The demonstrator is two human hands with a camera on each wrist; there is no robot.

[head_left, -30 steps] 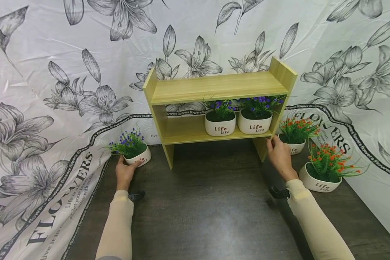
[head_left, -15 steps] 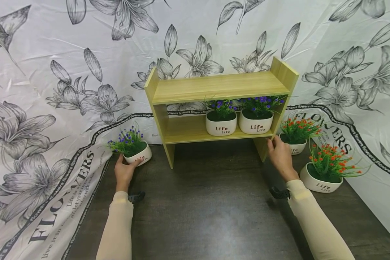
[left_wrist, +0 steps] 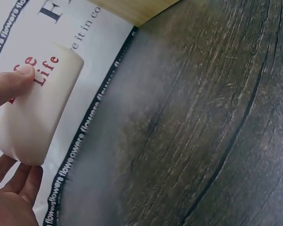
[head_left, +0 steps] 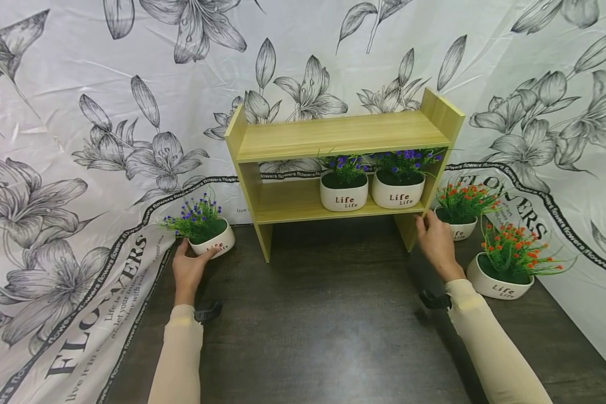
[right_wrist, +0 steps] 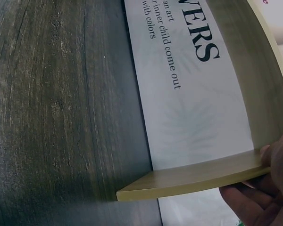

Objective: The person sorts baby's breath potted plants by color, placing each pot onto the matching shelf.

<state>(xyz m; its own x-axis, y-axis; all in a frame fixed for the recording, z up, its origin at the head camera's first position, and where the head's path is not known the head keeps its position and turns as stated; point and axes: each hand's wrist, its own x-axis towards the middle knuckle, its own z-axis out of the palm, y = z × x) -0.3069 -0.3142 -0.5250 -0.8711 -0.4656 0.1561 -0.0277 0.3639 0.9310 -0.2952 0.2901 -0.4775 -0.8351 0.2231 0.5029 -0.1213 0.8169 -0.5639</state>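
My left hand (head_left: 189,273) holds a white oval flowerpot (head_left: 224,232) with small purple artificial flowers, left of the shelf. In the left wrist view the thumb presses the red "Life" lettering on the pot (left_wrist: 52,113), and the fingers curl under its other side. My right hand (head_left: 436,247) grips the right side panel of a light wooden desk shelf (head_left: 338,134), just below its lower board. The right wrist view has the thumb inside that panel (right_wrist: 193,182) and the fingers outside. Two more white pots (head_left: 344,197) with purple flowers stand on the lower board's right half.
Two white pots with orange flowers stand right of the shelf, one farther back (head_left: 462,230) and one nearer (head_left: 502,283). A dark wood-grain table (head_left: 323,314) lies under everything. White flower-printed sheeting (head_left: 146,33) rises behind and along both sides.
My left hand has shifted slightly left, and the purple-flowered pot has moved a little left with it. My right hand keeps its grip on the shelf panel, which stays in place.
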